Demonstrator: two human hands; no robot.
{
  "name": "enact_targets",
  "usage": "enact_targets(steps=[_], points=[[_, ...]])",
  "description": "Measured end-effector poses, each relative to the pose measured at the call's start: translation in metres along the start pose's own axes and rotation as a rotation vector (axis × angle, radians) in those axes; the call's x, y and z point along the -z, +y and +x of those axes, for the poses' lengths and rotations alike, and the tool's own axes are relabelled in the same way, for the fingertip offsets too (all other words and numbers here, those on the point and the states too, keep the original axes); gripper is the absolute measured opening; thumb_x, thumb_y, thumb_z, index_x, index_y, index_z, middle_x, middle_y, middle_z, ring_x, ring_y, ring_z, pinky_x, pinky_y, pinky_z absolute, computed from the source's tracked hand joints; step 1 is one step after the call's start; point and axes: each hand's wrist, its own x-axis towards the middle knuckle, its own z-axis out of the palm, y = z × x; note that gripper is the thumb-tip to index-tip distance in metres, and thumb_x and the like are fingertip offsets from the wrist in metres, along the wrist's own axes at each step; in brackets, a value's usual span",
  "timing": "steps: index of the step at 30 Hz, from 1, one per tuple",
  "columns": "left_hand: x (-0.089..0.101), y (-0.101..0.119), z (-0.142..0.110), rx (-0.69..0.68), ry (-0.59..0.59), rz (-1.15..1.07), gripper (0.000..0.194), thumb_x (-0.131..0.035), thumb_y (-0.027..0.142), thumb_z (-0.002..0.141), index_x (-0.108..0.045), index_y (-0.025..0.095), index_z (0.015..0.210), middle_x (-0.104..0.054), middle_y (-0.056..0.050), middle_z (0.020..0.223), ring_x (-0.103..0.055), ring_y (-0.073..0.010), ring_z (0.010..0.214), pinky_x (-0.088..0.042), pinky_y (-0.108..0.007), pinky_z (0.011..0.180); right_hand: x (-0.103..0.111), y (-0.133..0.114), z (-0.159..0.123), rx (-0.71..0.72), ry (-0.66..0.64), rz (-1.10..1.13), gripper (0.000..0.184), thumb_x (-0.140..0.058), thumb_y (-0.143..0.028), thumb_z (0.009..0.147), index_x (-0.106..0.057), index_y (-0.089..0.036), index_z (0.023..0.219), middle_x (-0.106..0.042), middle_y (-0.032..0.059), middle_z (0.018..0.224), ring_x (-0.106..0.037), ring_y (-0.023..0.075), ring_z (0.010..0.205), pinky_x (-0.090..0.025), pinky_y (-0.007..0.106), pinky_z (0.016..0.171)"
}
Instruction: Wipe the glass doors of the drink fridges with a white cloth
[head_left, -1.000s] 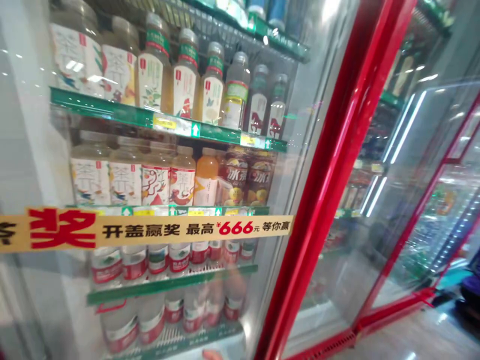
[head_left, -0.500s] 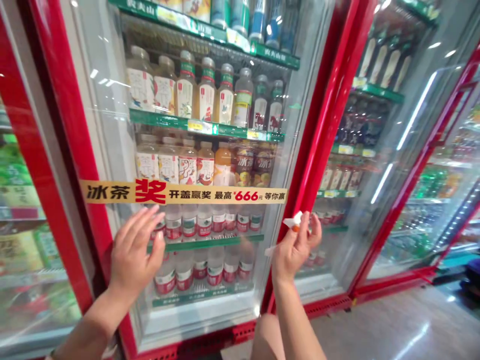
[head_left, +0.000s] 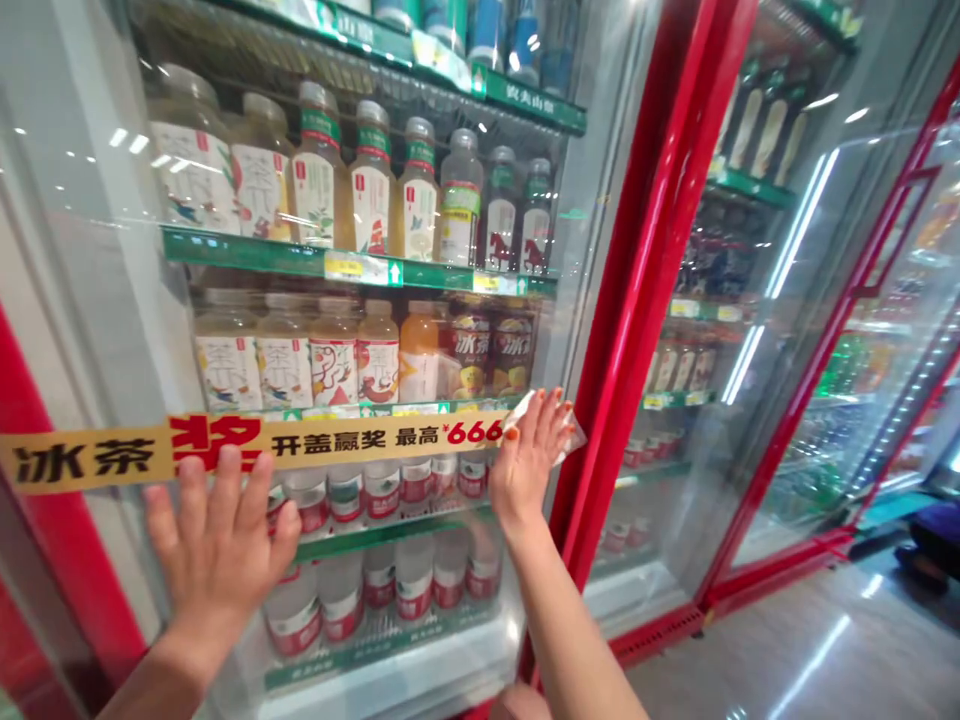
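A yellow sticker strip (head_left: 360, 445) with red and black lettering runs across the glass door (head_left: 517, 560) of a drinks fridge. My left hand (head_left: 217, 540) is spread flat, its fingertips on the strip's lower edge near the big red character. At the strip's right end, my right hand (head_left: 529, 460) has its fingers stretched out over a crumpled white tissue (head_left: 576, 438), holding it against the door. The tissue sticks out on both sides of that hand, and the strip's last characters are hidden beneath.
Behind the glass, tea bottles (head_left: 315, 180) and other drinks stand on several green-edged shelves (head_left: 285, 256). A red door frame (head_left: 637, 270) rises at the right, with another fridge beyond it. Grey shiny floor (head_left: 765, 650) lies at the lower right.
The view has come closer to the door. My right hand has gone from a pinch on the white tissue to lying flat over it on the strip's end. My left hand's fingers have spread.
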Motion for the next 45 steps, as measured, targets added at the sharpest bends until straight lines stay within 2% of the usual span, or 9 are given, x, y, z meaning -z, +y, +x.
enact_targets(steps=[6, 13, 19, 26, 30, 33, 37, 40, 45], points=[[-0.002, -0.005, -0.003, -0.041, -0.008, 0.044, 0.098, -0.072, 0.04, 0.095, -0.018, 0.048, 0.177, -0.016, 0.005, 0.188, -0.016, -0.041, 0.175, -0.011, -0.074, 0.143, -0.002, -0.035, -0.035, 0.676, -0.278, 0.103, 0.064, -0.059, -0.042, 0.106, -0.048, -0.053, 0.168, -0.062, -0.0111, 0.167, -0.043, 0.0207, 0.167, -0.017, 0.044, 0.145], [-0.003, 0.006, 0.005, -0.111, 0.09, 0.081, 0.092, -0.069, 0.035, 0.097, -0.026, 0.032, 0.178, -0.02, -0.002, 0.188, -0.017, -0.0354, 0.175, -0.009, -0.06, 0.147, 0.005, -0.023, 0.03, 0.092, 0.162, -0.119, 0.074, -0.04, -0.031, 0.111, -0.019, -0.02, 0.181, -0.017, 0.0171, 0.19, 0.002, 0.0428, 0.178, -0.013, 0.087, 0.133], [0.004, 0.01, 0.009, -0.134, 0.083, 0.064, 0.089, -0.069, 0.033, 0.1, -0.026, 0.028, 0.178, -0.019, -0.003, 0.188, -0.01, -0.0276, 0.177, -0.003, -0.051, 0.148, 0.002, -0.065, -0.005, 0.893, -0.072, -0.115, 0.066, -0.055, -0.05, 0.109, -0.044, -0.039, 0.173, -0.04, -0.0113, 0.183, 0.0, 0.0272, 0.179, 0.011, 0.058, 0.145], [0.004, 0.015, 0.014, -0.156, 0.092, 0.068, 0.091, -0.074, 0.026, 0.098, -0.029, 0.02, 0.177, -0.02, -0.007, 0.187, -0.008, -0.0259, 0.178, -0.001, -0.049, 0.148, 0.011, -0.034, 0.056, 0.165, 0.15, -0.171, 0.07, -0.027, -0.037, 0.117, -0.006, -0.026, 0.182, -0.013, 0.0131, 0.191, 0.005, 0.0399, 0.178, -0.014, 0.086, 0.134], [0.008, 0.014, 0.016, -0.173, 0.107, 0.049, 0.085, -0.072, 0.027, 0.1, -0.032, 0.018, 0.176, -0.021, -0.007, 0.186, -0.009, -0.0267, 0.177, -0.002, -0.048, 0.148, -0.01, -0.092, 0.019, 0.652, 0.029, -0.157, 0.067, -0.044, -0.051, 0.114, -0.031, -0.037, 0.178, -0.03, -0.0059, 0.187, 0.005, 0.0325, 0.179, 0.003, 0.071, 0.143], [0.016, 0.008, 0.016, -0.182, 0.092, 0.027, 0.083, -0.072, 0.028, 0.1, -0.036, 0.024, 0.175, -0.027, -0.004, 0.185, -0.017, -0.025, 0.176, -0.01, -0.045, 0.148, -0.004, -0.082, -0.015, 0.977, -0.064, -0.134, 0.056, -0.049, -0.05, 0.112, -0.05, -0.047, 0.168, -0.038, -0.0172, 0.182, 0.001, 0.0256, 0.179, 0.01, 0.059, 0.145], [0.02, -0.002, 0.013, -0.164, 0.112, 0.078, 0.079, -0.069, 0.031, 0.102, -0.038, 0.032, 0.174, -0.026, -0.001, 0.185, -0.017, -0.0232, 0.176, -0.008, -0.045, 0.147, 0.011, -0.045, 0.021, 0.539, 0.062, -0.144, 0.066, -0.043, -0.032, 0.114, -0.029, -0.038, 0.178, -0.009, -0.0014, 0.192, 0.013, 0.0404, 0.177, -0.002, 0.089, 0.133], [0.016, -0.007, 0.009, -0.145, 0.15, 0.103, 0.077, -0.064, 0.035, 0.105, -0.034, 0.029, 0.175, -0.028, -0.005, 0.184, -0.015, -0.0243, 0.177, -0.001, -0.053, 0.146, 0.001, -0.071, 0.047, 0.304, 0.128, -0.134, 0.073, -0.042, -0.031, 0.114, -0.013, -0.037, 0.181, -0.003, 0.0056, 0.192, 0.014, 0.0475, 0.175, -0.01, 0.101, 0.121], [0.014, -0.011, 0.003, -0.092, 0.182, 0.027, 0.083, -0.059, 0.032, 0.106, -0.021, 0.015, 0.178, -0.029, -0.016, 0.183, -0.018, -0.0255, 0.176, -0.006, -0.054, 0.146, -0.02, -0.128, -0.006, 1.036, -0.093, -0.02, 0.058, -0.054, -0.049, 0.112, -0.048, -0.041, 0.17, -0.037, -0.0116, 0.183, 0.006, 0.0247, 0.179, 0.011, 0.067, 0.142]])
